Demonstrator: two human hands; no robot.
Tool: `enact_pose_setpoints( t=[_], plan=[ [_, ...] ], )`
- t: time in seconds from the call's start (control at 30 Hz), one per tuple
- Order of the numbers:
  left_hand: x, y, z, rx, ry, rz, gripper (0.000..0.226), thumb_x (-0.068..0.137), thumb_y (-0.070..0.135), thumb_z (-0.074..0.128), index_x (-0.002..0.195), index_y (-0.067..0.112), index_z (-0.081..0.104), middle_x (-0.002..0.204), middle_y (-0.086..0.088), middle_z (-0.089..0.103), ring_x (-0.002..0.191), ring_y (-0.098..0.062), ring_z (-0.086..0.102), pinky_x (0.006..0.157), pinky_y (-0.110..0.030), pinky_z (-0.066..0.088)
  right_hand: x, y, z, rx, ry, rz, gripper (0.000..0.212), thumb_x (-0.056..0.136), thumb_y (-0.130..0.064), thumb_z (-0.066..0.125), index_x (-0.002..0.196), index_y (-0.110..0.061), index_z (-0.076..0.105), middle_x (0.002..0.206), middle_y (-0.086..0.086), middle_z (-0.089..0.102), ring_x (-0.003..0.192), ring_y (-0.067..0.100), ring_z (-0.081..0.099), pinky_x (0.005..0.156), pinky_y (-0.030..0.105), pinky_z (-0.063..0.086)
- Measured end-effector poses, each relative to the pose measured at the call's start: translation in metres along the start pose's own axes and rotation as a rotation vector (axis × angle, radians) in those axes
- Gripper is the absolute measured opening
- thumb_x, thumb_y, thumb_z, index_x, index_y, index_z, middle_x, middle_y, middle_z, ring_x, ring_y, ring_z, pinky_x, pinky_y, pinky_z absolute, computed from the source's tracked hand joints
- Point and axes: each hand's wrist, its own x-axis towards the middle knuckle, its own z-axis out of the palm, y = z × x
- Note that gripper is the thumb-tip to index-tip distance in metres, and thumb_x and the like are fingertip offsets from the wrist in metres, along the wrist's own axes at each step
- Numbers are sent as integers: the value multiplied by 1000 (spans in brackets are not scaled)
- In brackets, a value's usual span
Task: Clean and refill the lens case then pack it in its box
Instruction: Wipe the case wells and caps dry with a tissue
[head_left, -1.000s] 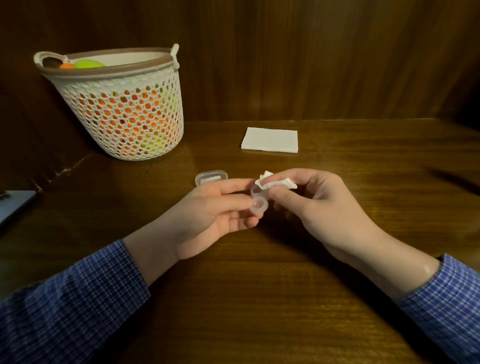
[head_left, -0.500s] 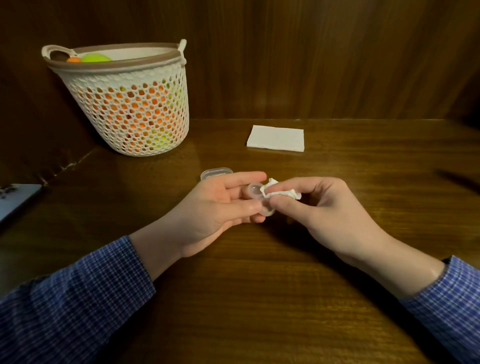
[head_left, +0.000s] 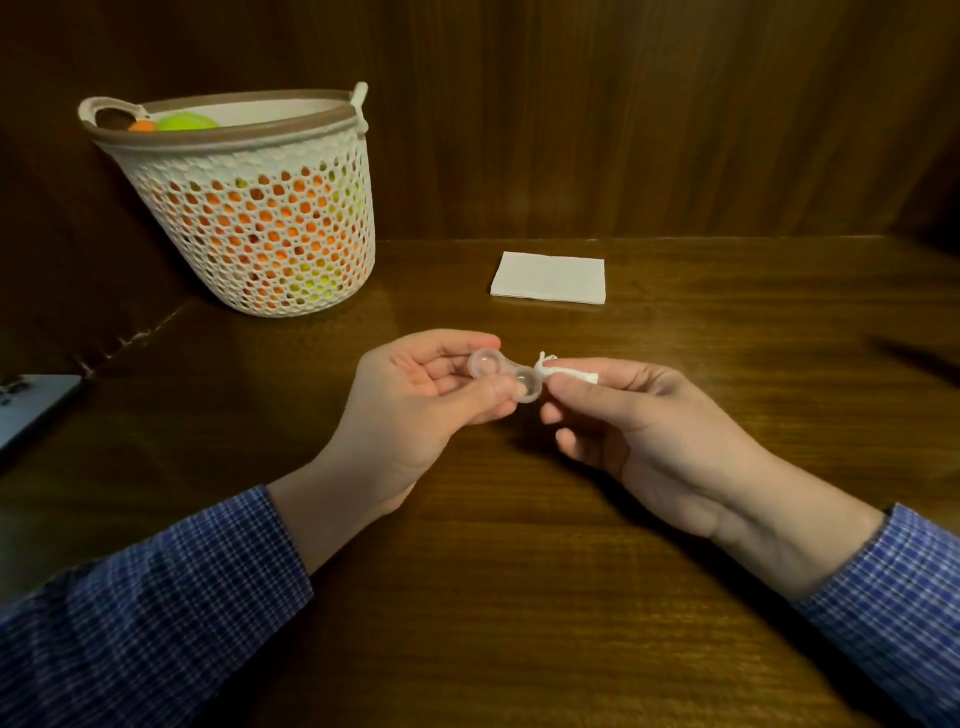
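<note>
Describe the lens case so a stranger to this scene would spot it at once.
Start at the white mesh basket on the wooden table, then look to the two hands in front. The lens case is in the left hand: two joined clear round cups, unlike the twisted white tissue beside it.

A single head-mounted wide-angle camera looks forward and down from the person's position onto the wooden table (head_left: 519, 597). Both forearms enter from the bottom corners, close to the lens. The view faces the panelled wall (head_left: 623, 114) at the table's far edge. No second view exists.
</note>
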Motion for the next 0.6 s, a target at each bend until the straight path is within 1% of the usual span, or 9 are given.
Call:
enact_pose_setpoints(
  t=[0.13,0.2,0.3,0.4,0.5,0.53,0.6],
  plan=[
    [-4,-4,9,65,99,59,34,81,0,82,109,19,74,102,-2,81,97,-20,79,76,-30,65,0,3,2,81,15,-3,28,79,-11,76,107,-8,81,97,13,80,79,12,76,58,21,59],
    [-6,-5,16,122,142,103,33,82,1,83,107,20,73,102,1,81,98,-16,79,79,-32,65,1,6,2,103,38,-36,29,77,-11,78,106,-8,81,100,14,80,83,13,77,60,21,59],
    [-9,-7,28,172,187,152,31,80,4,85,105,16,70,101,1,81,96,-12,79,81,-34,65,1,9,2,136,94,-94,26,76,-10,79,101,-8,83,105,14,80,87,14,77,64,20,60],
    [-13,-8,36,176,137,178,29,78,4,87,100,12,70,97,5,81,93,-10,79,77,-25,63,1,9,3,121,141,-138,22,74,-11,81,96,-9,84,105,13,80,90,16,78,69,22,61],
    [-15,-8,38,227,81,168,28,79,12,88,104,13,75,97,7,81,93,-9,79,76,-25,63,0,6,1,91,160,-176,17,80,-9,78,96,-8,83,102,15,80,95,23,78,79,31,64],
    [-14,-7,37,250,68,169,26,82,15,86,106,14,76,97,8,81,92,-8,78,76,-23,63,0,4,1,66,171,-188,15,83,-8,77,97,-7,83,102,15,80,95,23,78,81,32,64],
    [-12,-6,36,253,44,140,19,89,18,80,108,16,79,95,7,81,91,-10,78,76,-22,62,-1,1,0,7,193,-221,13,86,-6,75,97,-6,83,100,14,81,93,22,78,78,28,64]
  ],
)
